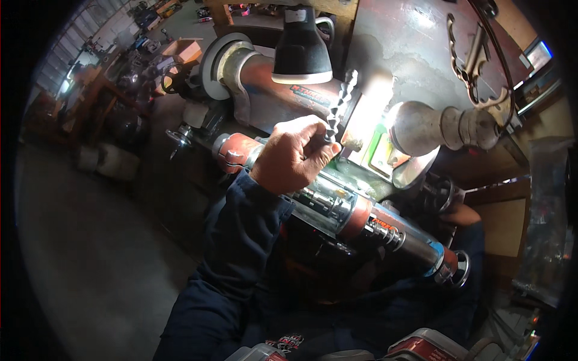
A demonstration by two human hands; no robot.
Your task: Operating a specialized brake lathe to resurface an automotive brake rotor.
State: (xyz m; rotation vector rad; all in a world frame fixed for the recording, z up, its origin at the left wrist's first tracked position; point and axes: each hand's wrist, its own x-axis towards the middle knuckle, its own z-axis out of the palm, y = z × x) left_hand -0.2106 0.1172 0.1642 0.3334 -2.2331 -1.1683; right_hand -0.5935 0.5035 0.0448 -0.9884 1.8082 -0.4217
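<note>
My left hand point(295, 153) is closed, thumb and fingers pinching the lower end of a twist drill bit point(341, 105). The fluted bit points up and slightly right, its upper part brightly lit. Below that hand lies a machine slide with red end pieces point(356, 218) and a steel shaft. At the right, my right hand point(461, 214) is beside a dark handwheel point(447, 194); its fingers are hidden, so its grip cannot be made out. A strongly lit patch with a green part point(379, 146) is just right of the bit.
A black lamp head point(302, 51) stands behind the bit. At right is a worn metal lamp shade point(415, 127). A round grey wheel point(220, 65) is at the red machine body's left end. A chrome handwheel point(462, 269) ends the shaft. A clear plastic sheet point(545, 222) hangs far right.
</note>
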